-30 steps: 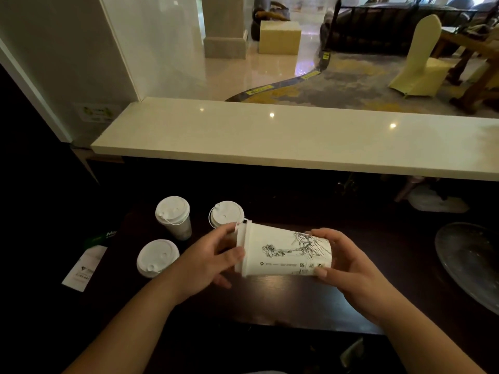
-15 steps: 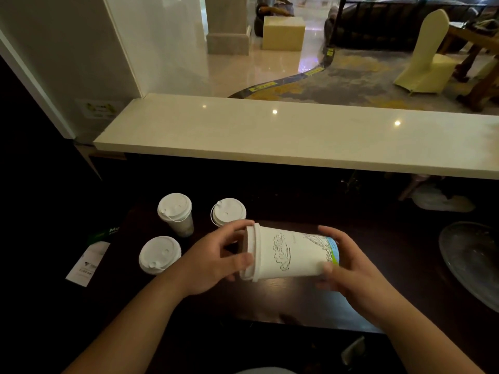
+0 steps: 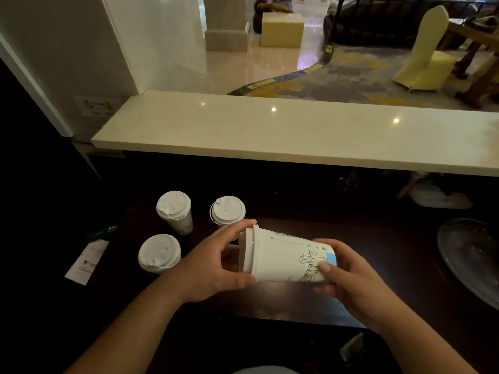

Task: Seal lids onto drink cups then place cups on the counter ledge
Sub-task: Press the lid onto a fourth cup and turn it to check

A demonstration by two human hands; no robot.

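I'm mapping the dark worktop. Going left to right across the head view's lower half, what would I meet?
paper slip → front lidded cup → left hand → held cup → right hand → glass plate

The left hand point(image 3: 213, 265) hides the cup's lid point(image 3: 249, 251) face; plate point(image 3: 469, 255) cut off right

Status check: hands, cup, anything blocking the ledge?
Left hand grips lid end, right hand grips base. Cup held sideways. Ledge unobstructed.
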